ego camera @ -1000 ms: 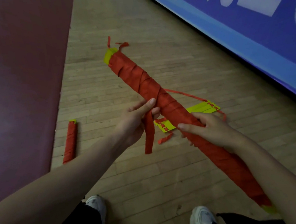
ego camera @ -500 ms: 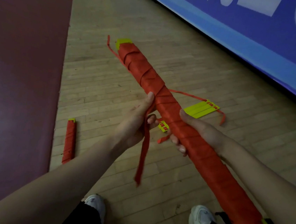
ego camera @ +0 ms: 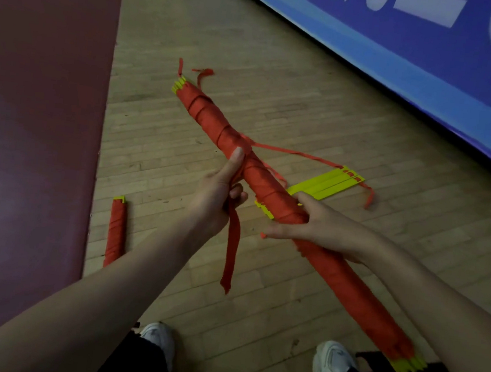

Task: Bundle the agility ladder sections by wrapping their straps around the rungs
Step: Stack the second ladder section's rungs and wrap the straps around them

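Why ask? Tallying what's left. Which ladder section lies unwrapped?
The yellow rungs on the floor beyond the right hand; both others are wrapped red.

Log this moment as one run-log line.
step: strap wrapping, not finished | left hand: grips loose strap end, thumb on ladder bundle | right hand: holds ladder bundle mid-length | floor: finished bundle, unwrapped yellow rungs

A long bundle point(ego camera: 209, 118), wound in red with yellow rungs point(ego camera: 178, 85) poking out, slants in mid-air; its strap end point(ego camera: 233, 245) seemingly hangs loose.
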Motion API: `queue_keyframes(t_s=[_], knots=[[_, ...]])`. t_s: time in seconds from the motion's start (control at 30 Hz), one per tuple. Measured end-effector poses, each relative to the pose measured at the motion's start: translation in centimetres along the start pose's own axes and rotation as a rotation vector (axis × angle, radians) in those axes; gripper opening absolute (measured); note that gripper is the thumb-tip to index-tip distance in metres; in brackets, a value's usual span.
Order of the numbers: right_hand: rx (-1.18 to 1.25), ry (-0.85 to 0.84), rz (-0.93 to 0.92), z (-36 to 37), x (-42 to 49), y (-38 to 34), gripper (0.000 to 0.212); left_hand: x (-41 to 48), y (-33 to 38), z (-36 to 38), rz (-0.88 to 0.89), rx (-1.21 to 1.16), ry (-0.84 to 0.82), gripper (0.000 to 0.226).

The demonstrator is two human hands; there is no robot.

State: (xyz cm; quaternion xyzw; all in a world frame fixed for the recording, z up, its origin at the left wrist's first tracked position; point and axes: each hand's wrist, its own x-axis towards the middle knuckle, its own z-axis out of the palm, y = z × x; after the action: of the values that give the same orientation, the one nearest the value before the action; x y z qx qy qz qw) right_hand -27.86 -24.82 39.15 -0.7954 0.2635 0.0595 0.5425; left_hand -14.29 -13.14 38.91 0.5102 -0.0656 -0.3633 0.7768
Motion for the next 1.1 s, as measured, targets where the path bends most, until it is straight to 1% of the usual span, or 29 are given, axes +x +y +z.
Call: queue_keyframes(t_s=[0.03,0.07,0.13,0.27,0.37,0.43,0.53,0.67,0.77,0.83,1.0,1.03,1.1], knots=[[-0.118,0.093,-0.031,0.1,0.3,0.2,0.074,0.2,0.0,-0.2,0.005,0.017,0.017,0.023],[-0.205,0.167,-0.068,0.2,0.7,0.6,0.069,0.3,0.1,-0.3,0.005,0.036,0.030,0.023],[-0.267,0.237,-0.131,0.3,0.9,0.9,0.054,0.6,0.3,-0.5,-0.009,0.073,0.030,0.022],[-0.211,0.296,-0.163,0.4,0.7,1.4,0.047,0.8,0.6,-0.8,-0.021,0.212,-0.007,0.021],[-0.188,0.355,-0.122,-0.3,0.8,1.4,0.046,0.9,0.3,-1.2,-0.009,0.287,0.050,0.012],[-0.131,0.350,-0.083,-0.9,1.0,1.4,0.043,1.0,0.2,-1.3,-0.001,0.314,0.071,0.013],[0.075,0.246,-0.080,-1.2,0.8,1.3,0.034,1.1,0.0,-1.3,-0.050,0.272,0.059,0.014],[0.315,0.012,-0.131,-0.6,0.2,0.8,0.021,1.1,0.0,-1.5,-0.171,0.093,-0.067,0.012],[0.496,-0.141,-0.097,-0.6,-0.3,0.1,0.019,1.0,0.0,-1.5,-0.171,0.031,-0.116,0.011],[0.598,-0.234,-0.085,-0.7,-0.6,-0.2,0.022,0.7,0.1,-1.3,-0.155,-0.012,-0.168,0.013],[0.813,-0.518,-0.026,-0.8,-0.6,0.5,0.048,-0.1,0.6,-0.4,-0.125,-0.029,-0.265,0.018],[0.843,-0.545,-0.025,-0.9,-0.6,0.6,0.052,-0.2,0.7,-0.2,-0.112,-0.014,-0.287,0.018],[0.836,-0.540,-0.027,-1.1,-0.7,0.5,0.050,-0.4,0.6,0.0,-0.076,0.035,-0.312,0.019]])
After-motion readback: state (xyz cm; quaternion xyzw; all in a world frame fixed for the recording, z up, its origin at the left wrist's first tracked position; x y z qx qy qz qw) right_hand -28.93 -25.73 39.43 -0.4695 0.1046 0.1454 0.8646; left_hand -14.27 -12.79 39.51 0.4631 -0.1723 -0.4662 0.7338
